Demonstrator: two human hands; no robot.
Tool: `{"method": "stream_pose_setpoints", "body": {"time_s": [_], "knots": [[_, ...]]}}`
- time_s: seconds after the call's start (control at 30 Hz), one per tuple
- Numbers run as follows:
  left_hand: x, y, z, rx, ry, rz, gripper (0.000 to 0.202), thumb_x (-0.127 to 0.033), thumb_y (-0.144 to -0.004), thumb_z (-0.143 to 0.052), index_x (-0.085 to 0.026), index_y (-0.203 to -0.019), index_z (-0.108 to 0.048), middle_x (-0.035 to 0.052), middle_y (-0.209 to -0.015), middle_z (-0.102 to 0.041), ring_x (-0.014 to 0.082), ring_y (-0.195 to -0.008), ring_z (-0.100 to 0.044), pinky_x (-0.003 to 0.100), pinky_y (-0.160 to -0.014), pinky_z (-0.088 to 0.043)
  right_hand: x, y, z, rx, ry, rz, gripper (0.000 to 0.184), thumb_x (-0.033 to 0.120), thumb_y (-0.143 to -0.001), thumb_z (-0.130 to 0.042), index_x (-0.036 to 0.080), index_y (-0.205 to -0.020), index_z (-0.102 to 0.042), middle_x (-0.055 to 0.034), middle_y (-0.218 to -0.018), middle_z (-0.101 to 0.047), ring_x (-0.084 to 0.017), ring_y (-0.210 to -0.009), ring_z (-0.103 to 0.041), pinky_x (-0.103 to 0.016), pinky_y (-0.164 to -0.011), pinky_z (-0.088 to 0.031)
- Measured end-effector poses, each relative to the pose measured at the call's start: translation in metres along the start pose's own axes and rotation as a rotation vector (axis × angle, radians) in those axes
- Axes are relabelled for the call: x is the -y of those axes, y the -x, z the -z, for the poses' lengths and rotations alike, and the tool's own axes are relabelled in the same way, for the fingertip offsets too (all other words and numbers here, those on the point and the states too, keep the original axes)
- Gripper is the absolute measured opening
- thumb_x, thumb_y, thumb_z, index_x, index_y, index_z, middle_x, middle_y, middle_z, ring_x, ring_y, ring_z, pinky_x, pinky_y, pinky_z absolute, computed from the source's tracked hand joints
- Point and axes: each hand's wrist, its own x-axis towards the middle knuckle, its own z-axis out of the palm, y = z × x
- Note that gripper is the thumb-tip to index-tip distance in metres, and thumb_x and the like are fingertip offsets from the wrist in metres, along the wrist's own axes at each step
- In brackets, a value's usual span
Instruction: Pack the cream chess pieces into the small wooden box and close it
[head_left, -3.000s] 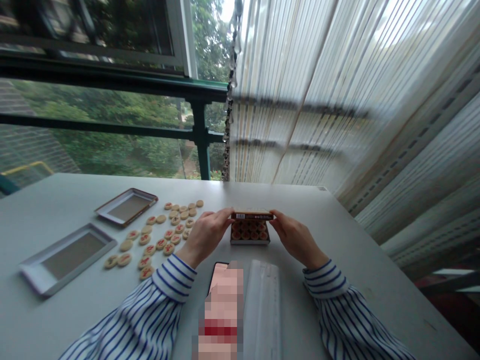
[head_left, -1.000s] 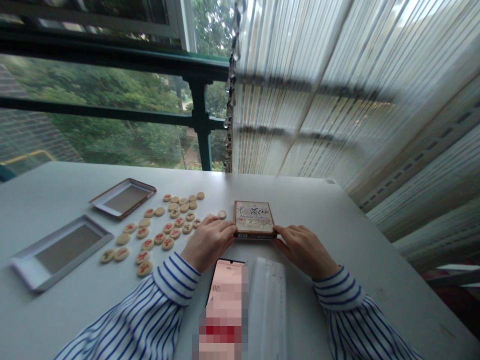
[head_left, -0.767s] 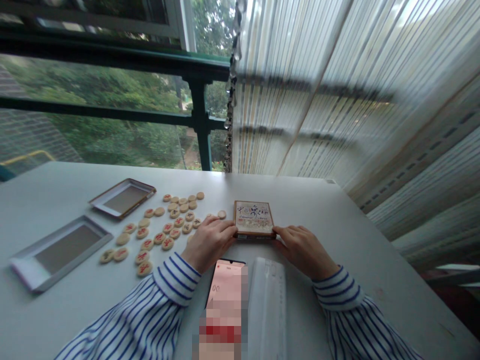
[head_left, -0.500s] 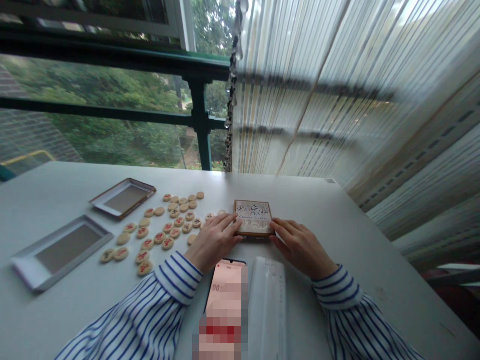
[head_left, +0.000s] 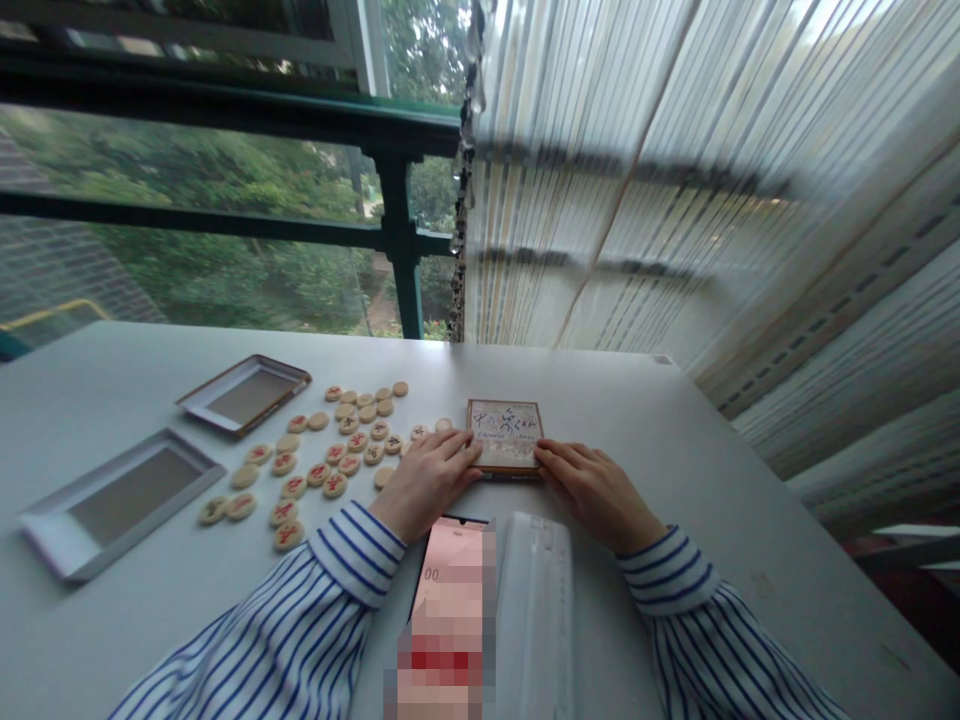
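Observation:
A small closed chess-piece box (head_left: 505,433) with a printed lid lies flat on the white table (head_left: 675,450). My left hand (head_left: 427,478) rests at the box's left front corner, fingers stretched flat and touching its edge. On the other side, my right hand (head_left: 592,488) lies with its fingers extended against the front right edge. Neither hand grips anything. Several round wooden chess pieces (head_left: 330,450) with red or dark characters are scattered to the left of the box.
Two shallow open box halves lie at the left, one brown-rimmed (head_left: 244,392), one white (head_left: 120,500). A phone (head_left: 450,570) and a folded white sheet (head_left: 534,600) lie near me. A glass railing (head_left: 397,270) and curtain (head_left: 675,200) stand behind the table.
Three seconds ago both hands held the lid above the open box of pieces. The lid now sits on the box, and my fingers have flattened out along its front edge.

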Motion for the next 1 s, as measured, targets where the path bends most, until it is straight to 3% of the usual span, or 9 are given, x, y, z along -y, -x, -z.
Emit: {"method": "stream_pose_setpoints", "body": {"time_s": [0.17, 0.43, 0.67, 0.8, 1.0], "knots": [[0.0, -0.002, 0.0, 0.023, 0.026, 0.032, 0.029, -0.031, -0.083, -0.049, -0.019, -0.109, -0.055, 0.0082, -0.115, -0.058, 0.0235, -0.107, -0.048, 0.041, -0.088, -0.04, 0.0, 0.0, -0.002, -0.004, -0.027, -0.025, 0.029, 0.028, -0.089, -0.038, 0.019, -0.111, -0.054, -0.0074, -0.118, -0.056, -0.019, -0.096, -0.056, -0.034, -0.079, -0.045], [-0.004, -0.006, 0.012, 0.071, 0.041, 0.058, 0.028, -0.033, -0.082, -0.051, -0.022, -0.107, -0.056, 0.0068, -0.113, -0.057, 0.0217, -0.104, -0.049, 0.039, -0.086, -0.039, -0.005, -0.004, -0.011, -0.074, -0.082, -0.077, 0.03, 0.03, -0.088, -0.039, 0.018, -0.111, -0.055, -0.0077, -0.119, -0.055, -0.02, -0.106, -0.05, -0.036, -0.086, -0.043], [-0.008, -0.031, 0.006, 0.065, 0.01, 0.12, 0.029, -0.034, -0.087, -0.039, -0.015, -0.081, -0.061, 0.0085, -0.089, -0.062, 0.0211, -0.089, -0.055, 0.037, -0.081, -0.042, -0.004, -0.006, -0.011, -0.012, -0.106, -0.135, 0.031, 0.033, -0.088, -0.039, 0.021, -0.112, -0.054, -0.0066, -0.121, -0.054, -0.02, -0.103, -0.052, -0.036, -0.084, -0.042], [-0.004, -0.041, -0.011, 0.016, 0.04, 0.148, 0.037, -0.037, -0.085, -0.041, -0.011, -0.11, -0.052, 0.0144, -0.123, -0.049, 0.0227, -0.113, -0.045, 0.036, -0.095, -0.035, -0.002, -0.005, -0.008, -0.012, -0.113, -0.141, 0.03, 0.032, -0.087, -0.039, 0.022, -0.111, -0.055, -0.0059, -0.12, -0.055, -0.019, -0.103, -0.053, -0.035, -0.085, -0.04], [0.004, -0.04, -0.024, 0.089, 0.035, 0.133, 0.047, -0.038, -0.088, -0.031, -0.008, -0.121, -0.046, 0.0151, -0.129, -0.045, 0.0233, -0.123, -0.036, 0.038, -0.103, -0.028, -0.005, -0.012, -0.006, -0.05, -0.16, -0.15, 0.028, 0.03, -0.087, -0.039, 0.021, -0.106, -0.058, -0.0054, -0.115, -0.057, -0.017, -0.104, -0.051, -0.032, -0.089, -0.037]]}}
